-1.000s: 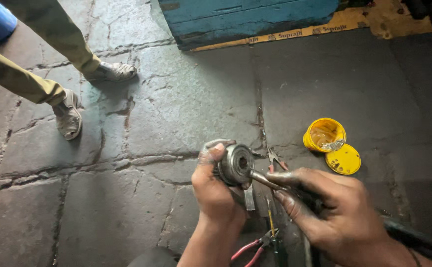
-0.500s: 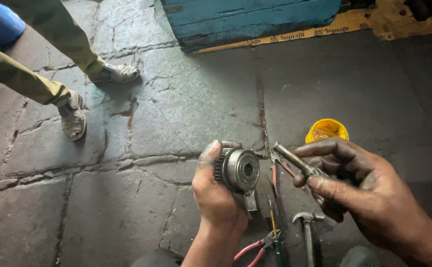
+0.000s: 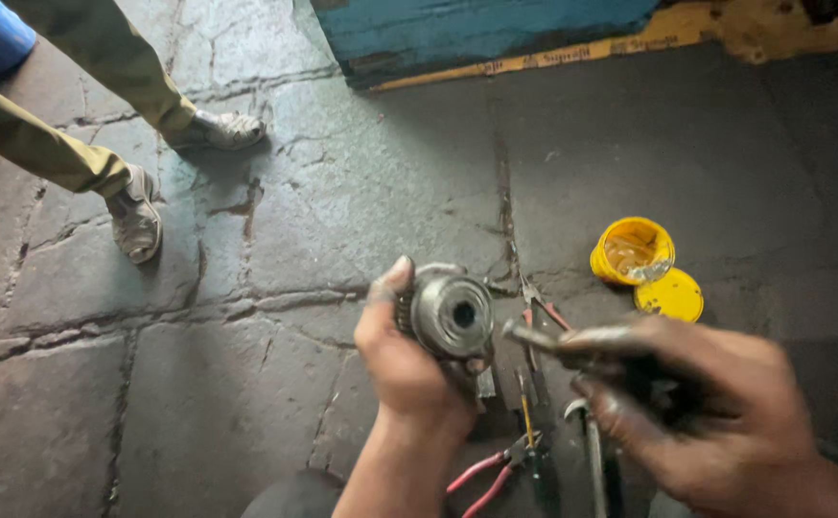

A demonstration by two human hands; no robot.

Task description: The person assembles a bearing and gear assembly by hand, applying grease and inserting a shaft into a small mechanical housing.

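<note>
One toothed metal hub sits gripped in left hand

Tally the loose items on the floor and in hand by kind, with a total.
Round geared metal part, held in left hand: 1
Slim metal tool, held in right hand: 1
Yellow tub, open: 1
Yellow lid, beside the tub: 1
Red-handled pliers: 2
Hammer: 1
Total: 7
</note>
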